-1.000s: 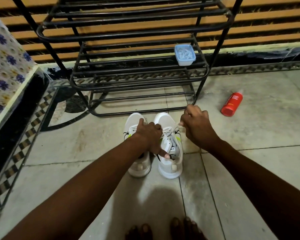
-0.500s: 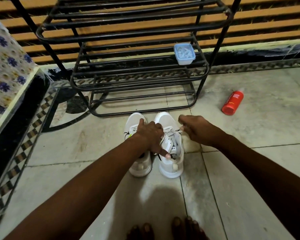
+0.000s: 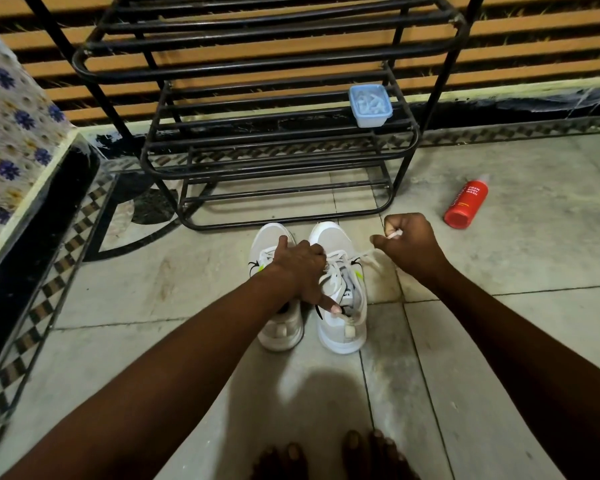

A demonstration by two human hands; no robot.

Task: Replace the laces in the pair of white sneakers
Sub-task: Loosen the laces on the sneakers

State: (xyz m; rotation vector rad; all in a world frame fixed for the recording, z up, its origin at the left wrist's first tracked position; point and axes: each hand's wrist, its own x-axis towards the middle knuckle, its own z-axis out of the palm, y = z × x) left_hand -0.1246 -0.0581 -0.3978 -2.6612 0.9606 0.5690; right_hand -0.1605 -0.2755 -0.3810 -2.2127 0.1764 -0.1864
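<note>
Two white sneakers stand side by side on the tiled floor, toes toward the rack: the left sneaker (image 3: 280, 329) and the right sneaker (image 3: 342, 336). My left hand (image 3: 298, 268) lies across both and grips the laced top of the right sneaker, one digit stretched toward its heel opening. My right hand (image 3: 409, 244) is a fist to the right of the shoes and pinches the end of a white lace (image 3: 366, 253). The lace runs taut from the right sneaker's eyelets up to that hand. Loose lace loops show beside my left hand's fingers.
A black metal shoe rack (image 3: 281, 168) stands just beyond the sneakers, with a small blue lidded container (image 3: 369, 105) on a shelf. A red bottle (image 3: 466, 204) lies on the floor at right. A flowered cloth (image 3: 11, 133) covers furniture at left. My bare toes (image 3: 326, 459) show at the bottom.
My right hand dipped to the right sneaker's laces, then pulled up and to the right with the lace end, drawing it taut. My left hand stayed on the sneakers.
</note>
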